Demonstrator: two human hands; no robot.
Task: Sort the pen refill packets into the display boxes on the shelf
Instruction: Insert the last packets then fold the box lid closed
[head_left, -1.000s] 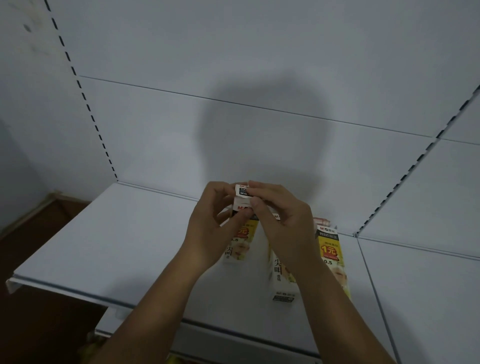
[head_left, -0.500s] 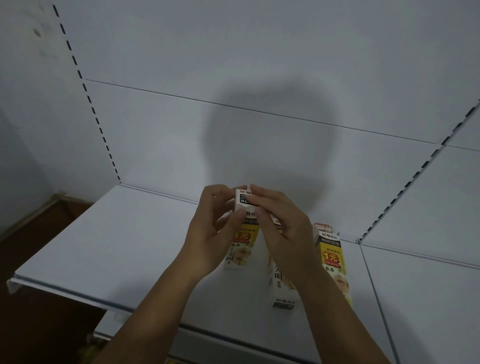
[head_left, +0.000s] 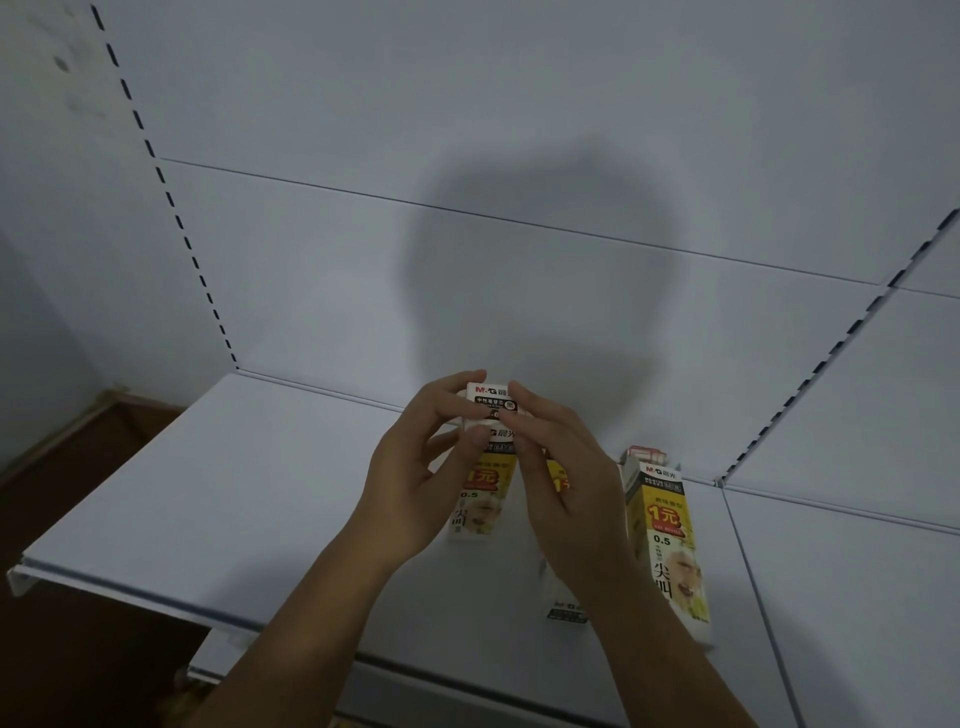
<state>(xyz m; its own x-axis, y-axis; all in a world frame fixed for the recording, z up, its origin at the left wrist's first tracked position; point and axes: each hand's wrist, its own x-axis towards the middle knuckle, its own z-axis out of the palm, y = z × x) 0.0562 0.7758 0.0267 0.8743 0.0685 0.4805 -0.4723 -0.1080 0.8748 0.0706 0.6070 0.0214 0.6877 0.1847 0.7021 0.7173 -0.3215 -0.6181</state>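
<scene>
The left hand (head_left: 415, 467) and the right hand (head_left: 566, 493) meet above the middle of the shelf, both closed in a narrow pinch on the top of a yellow-and-white cardboard display box (head_left: 483, 499). The left thumb and curled fingers grip its white top flap (head_left: 491, 402) from the left. The right fingertips hold the same flap from the right, and the flap's red logo and black label show between the two hands. The lower part of this box shows between the two hands, with red price lettering and a printed face. Whether its foot rests on the shelf cannot be told.

A second display box (head_left: 566, 608) of the same print sits just to the right of the first. It is mostly hidden behind the right hand and wrist, with only its dim lower end in sight.

A third display box (head_left: 670, 545) is on the shelf just to the right of the right forearm. Its top is open, and the ends of red-and-white packets (head_left: 647, 454) stick out of it.

All this is on a plain white metal shelf board (head_left: 182, 493), whose front lip runs across the lower left. Behind it rises a white back panel (head_left: 311, 260) bearing a round shadow. Slotted uprights stand on the left (head_left: 171, 208) and on the right (head_left: 831, 358). A brown floor (head_left: 78, 467) shows at the far left.
</scene>
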